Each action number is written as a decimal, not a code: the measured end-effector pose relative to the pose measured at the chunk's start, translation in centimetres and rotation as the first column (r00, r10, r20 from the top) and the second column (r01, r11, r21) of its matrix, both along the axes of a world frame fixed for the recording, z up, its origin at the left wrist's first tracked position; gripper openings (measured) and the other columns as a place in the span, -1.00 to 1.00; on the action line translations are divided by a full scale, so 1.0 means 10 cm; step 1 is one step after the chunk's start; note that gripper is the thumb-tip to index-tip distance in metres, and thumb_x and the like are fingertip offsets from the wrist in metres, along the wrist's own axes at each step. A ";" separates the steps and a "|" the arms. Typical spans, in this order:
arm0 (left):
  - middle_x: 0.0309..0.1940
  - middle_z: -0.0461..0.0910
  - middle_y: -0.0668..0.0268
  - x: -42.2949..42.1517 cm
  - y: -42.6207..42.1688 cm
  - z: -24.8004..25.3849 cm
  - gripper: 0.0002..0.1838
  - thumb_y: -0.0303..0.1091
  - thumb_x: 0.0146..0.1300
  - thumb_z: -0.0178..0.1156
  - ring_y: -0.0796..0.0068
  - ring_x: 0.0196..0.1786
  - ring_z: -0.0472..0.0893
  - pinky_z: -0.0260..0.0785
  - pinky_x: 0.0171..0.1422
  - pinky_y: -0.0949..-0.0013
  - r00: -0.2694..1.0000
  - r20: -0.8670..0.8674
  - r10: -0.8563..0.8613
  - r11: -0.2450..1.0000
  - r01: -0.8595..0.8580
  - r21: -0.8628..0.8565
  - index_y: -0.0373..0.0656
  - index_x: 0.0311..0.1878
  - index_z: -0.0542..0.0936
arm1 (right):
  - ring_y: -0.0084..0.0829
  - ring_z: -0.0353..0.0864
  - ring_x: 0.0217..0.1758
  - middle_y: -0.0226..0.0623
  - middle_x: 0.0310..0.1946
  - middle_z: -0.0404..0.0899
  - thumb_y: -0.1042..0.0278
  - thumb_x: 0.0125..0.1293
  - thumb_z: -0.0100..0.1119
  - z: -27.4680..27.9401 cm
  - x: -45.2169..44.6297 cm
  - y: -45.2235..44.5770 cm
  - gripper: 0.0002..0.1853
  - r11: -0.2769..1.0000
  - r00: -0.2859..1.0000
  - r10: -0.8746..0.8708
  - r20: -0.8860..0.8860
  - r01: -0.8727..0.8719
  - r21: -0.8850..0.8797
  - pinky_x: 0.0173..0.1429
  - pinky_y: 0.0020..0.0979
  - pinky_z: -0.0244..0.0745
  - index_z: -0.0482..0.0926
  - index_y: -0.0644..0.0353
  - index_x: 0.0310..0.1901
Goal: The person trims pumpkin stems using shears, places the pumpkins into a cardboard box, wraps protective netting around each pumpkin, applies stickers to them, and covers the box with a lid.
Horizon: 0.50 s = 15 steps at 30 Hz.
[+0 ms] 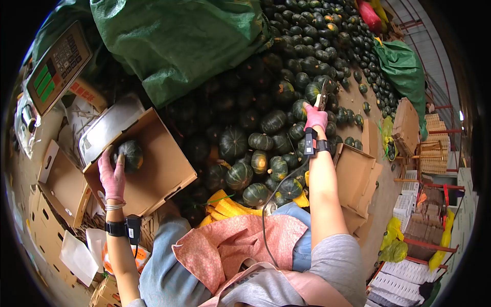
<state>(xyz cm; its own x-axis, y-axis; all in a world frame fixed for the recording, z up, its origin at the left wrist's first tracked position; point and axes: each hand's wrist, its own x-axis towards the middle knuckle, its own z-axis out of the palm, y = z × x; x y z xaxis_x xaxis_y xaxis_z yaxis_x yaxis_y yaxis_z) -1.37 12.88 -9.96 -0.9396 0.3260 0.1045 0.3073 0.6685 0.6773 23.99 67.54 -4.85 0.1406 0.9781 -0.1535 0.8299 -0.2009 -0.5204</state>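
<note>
My left hand (pixel 112 176), in a pink glove, has its fingers and thumb around the left side of a dark green pumpkin (pixel 132 156). The pumpkin is inside an open cardboard box (pixel 166 176), which is tilted on a metal scale platform (pixel 105 130). Stretched out over the pumpkin pile, my right hand (pixel 316 119), also gloved in pink, grips a pair of pruning shears (pixel 321 97). The blades point up and away, close to a green pumpkin (pixel 313 92). Whether the blades touch it, I cannot tell.
Several green pumpkins (pixel 238 175) fill the floor ahead. A green tarp (pixel 179 41) covers part of the pile. A scale display (pixel 59 69) stands at left, above an open carton (pixel 64 179). More cardboard boxes (pixel 355 179) lie at right. A cable (pixel 266 204) crosses my lap.
</note>
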 end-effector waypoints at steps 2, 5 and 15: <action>0.12 0.43 0.09 0.05 -0.01 0.13 -0.50 -0.23 0.30 0.22 0.13 0.18 0.47 0.31 0.27 0.23 1.000 -0.011 0.008 1.000 -0.008 0.015 -0.21 0.25 0.40 | -0.08 0.63 -0.03 0.08 -0.09 0.62 0.00 -0.10 0.52 -0.07 -0.09 -0.10 -0.26 0.998 0.999 -0.024 0.025 0.022 0.060 0.13 -0.20 0.47 0.47 0.46 -0.03; 0.10 0.44 0.15 0.12 0.10 0.24 -0.51 -0.32 0.29 0.24 0.24 0.17 0.48 0.32 0.27 0.27 0.999 -0.041 -0.033 0.964 0.043 0.261 -0.21 0.25 0.40 | -0.11 0.67 -0.32 0.04 -0.17 0.61 0.07 -0.10 0.51 0.00 -0.11 -0.10 -0.29 1.000 0.997 0.006 -0.076 -0.007 -0.018 -0.17 -0.21 0.57 0.40 0.46 -0.07; 0.14 0.46 0.09 0.77 1.07 0.97 -0.30 0.08 0.34 0.10 0.17 0.09 0.56 0.50 0.08 0.23 0.236 0.482 -0.844 0.462 -0.137 0.876 -0.08 0.41 0.18 | -0.59 0.51 -0.45 -0.45 -0.43 0.50 0.57 0.06 0.34 0.75 -0.41 -1.70 -0.74 0.666 0.294 0.642 -0.708 -0.670 0.327 -0.38 -0.51 0.50 0.49 0.23 -0.21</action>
